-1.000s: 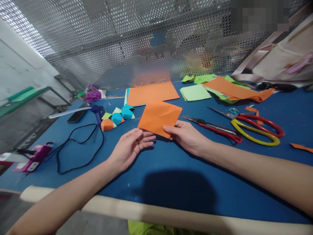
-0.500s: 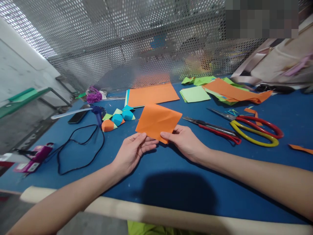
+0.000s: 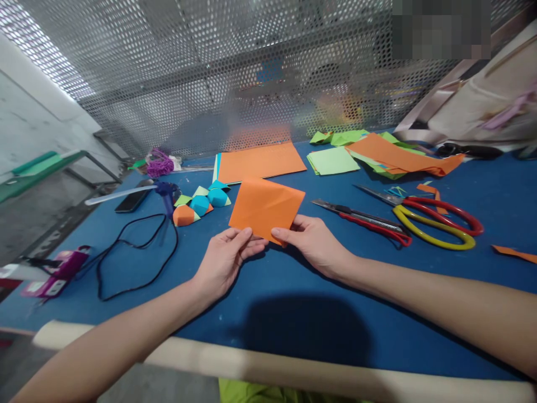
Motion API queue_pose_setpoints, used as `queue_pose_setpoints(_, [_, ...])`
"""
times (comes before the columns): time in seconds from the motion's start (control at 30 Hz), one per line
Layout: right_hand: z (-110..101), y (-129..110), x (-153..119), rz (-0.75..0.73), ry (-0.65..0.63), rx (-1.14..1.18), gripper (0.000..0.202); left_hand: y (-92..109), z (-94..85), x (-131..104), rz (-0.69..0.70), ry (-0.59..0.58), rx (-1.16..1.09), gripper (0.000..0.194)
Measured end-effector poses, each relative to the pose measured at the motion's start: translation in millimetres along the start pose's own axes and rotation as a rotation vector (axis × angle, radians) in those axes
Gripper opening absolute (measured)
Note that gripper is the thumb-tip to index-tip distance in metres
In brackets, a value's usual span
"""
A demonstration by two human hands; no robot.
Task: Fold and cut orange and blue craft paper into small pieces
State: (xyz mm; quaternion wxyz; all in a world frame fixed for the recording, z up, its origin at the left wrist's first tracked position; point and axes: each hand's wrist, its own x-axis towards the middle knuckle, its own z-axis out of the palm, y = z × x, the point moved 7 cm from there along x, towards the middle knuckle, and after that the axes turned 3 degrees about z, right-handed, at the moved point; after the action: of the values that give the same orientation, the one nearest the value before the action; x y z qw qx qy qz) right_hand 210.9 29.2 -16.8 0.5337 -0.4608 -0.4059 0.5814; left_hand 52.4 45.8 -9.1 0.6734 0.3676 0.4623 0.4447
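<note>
And here we are at the blue table (image 3: 218,330), with the square of orange paper (image 3: 265,210) up at the middle, held just above the surface. The left hand (image 3: 222,257) has thumb and forefinger closed on its lower left edge, the other fingers loosely stretched out; the right hand (image 3: 316,243) pinches the bottom corner, thumb on top, fingers tucked behind. Over on the right, it's the pale cloth bag (image 3: 474,103) beyond the table's far edge, a pinkish strap beside it, its inside hidden from this angle. Across to the left, the purple power strip (image 3: 67,267) has a white adapter (image 3: 27,272) beside it, and a black cord loops nearby. Just beside the paper sit joined folded pieces (image 3: 201,204) in orange, blue and pale green. Behind, a large orange sheet (image 3: 262,161) tops a stack; to the right, a green paper pile (image 3: 333,160), a red-handled cutter (image 3: 364,221) and open scissors (image 3: 436,221).
</note>
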Motion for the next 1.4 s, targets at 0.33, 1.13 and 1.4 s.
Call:
queue_pose_setpoints(0.33, [6.4,0.4,0.5,0.048,-0.111,-0.067,0.034,9.4,-5.7,2.0,0.031,0.018,-0.01,0.018])
queue_pose_setpoints(1.13, [12.0,12.3,-2.6,0.159,-0.149,0.006,0.046,0.9,-2.9,3.7,-0.04,-0.081,-0.074,0.009])
queue_pose_setpoints(1.4, [18.6,9.9,-4.9,0.156,-0.212,-0.082,0.038,7.8,-5.1,3.4,0.013,0.013,-0.11,0.016])
